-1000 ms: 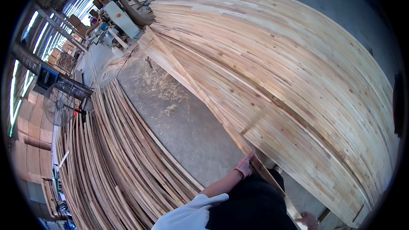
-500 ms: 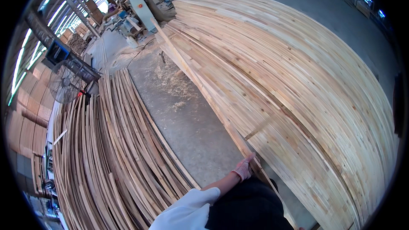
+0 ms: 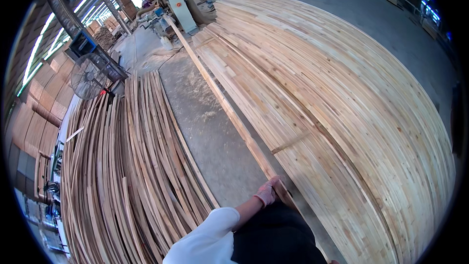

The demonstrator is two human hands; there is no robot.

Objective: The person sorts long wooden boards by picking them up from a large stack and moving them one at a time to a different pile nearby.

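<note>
My left hand [image 3: 266,192], in a pinkish work glove, is closed around a long pale wooden strip [image 3: 237,121]. The strip runs from beside my dark-clothed body out over the floor, its far end close to the machine at the back. Of my right hand [image 3: 334,262] only a sliver shows at the bottom edge, close to the strip's near part; its fingers are hidden. To the right of the strip lies a broad layer of pale wooden strips [image 3: 337,93], packed side by side. One thin crosspiece [image 3: 291,143] rests across them.
Many loose brown strips [image 3: 146,156] lie lengthwise on my left. A standing fan [image 3: 90,76] is beyond them, near a post. At the back stands a machine with a pale cabinet [image 3: 181,10]. Sawdust [image 3: 195,88] covers part of the concrete floor.
The view has shifted, so the surroundings sit farther right at the back. The held strip's far end has swung left, off the edge of the packed strips, over the floor. My left hand keeps its grip.
</note>
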